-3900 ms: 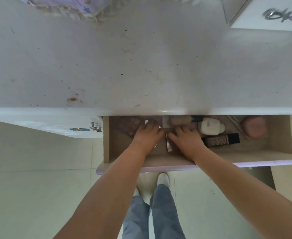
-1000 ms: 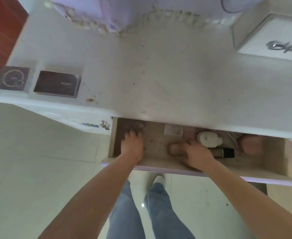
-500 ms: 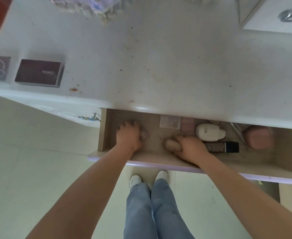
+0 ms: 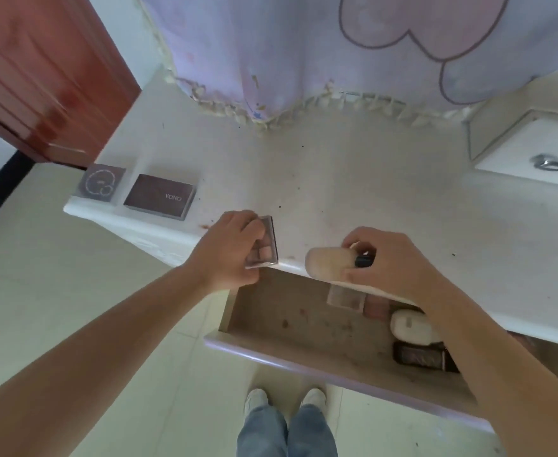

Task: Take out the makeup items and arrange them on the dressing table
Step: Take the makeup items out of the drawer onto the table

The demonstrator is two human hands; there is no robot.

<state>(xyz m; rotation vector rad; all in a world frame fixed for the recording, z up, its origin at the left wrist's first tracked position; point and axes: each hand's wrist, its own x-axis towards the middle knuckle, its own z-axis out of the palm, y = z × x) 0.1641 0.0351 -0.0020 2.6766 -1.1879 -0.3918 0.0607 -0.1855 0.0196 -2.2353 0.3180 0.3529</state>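
Observation:
My left hand point(image 4: 229, 250) grips a small clear-lidded eyeshadow palette point(image 4: 267, 244) at the front edge of the white dressing table point(image 4: 337, 179). My right hand point(image 4: 393, 262) holds a beige foundation bottle point(image 4: 330, 266) with a black cap, lying sideways just above that edge. Below them the drawer point(image 4: 304, 324) stands open. Inside it lie a small clear palette point(image 4: 345, 296), a pink compact point(image 4: 376, 308), a white bottle point(image 4: 411, 326) and a dark tube point(image 4: 422, 356). Two palettes rest at the table's left end: a grey square one point(image 4: 101, 183) and a dark brown one point(image 4: 159, 196).
A lilac cloth with a fringed hem point(image 4: 304, 61) hangs over the back of the table. A white box with a silver handle point(image 4: 535, 150) sits at the right. A red-brown door point(image 4: 40, 77) is on the left. My feet point(image 4: 284, 399) stand on pale floor tiles below the drawer.
Both hands have lifted out of the drawer to the table's front edge, the left with the small palette, the right with the beige bottle. The camera has tilted upward.

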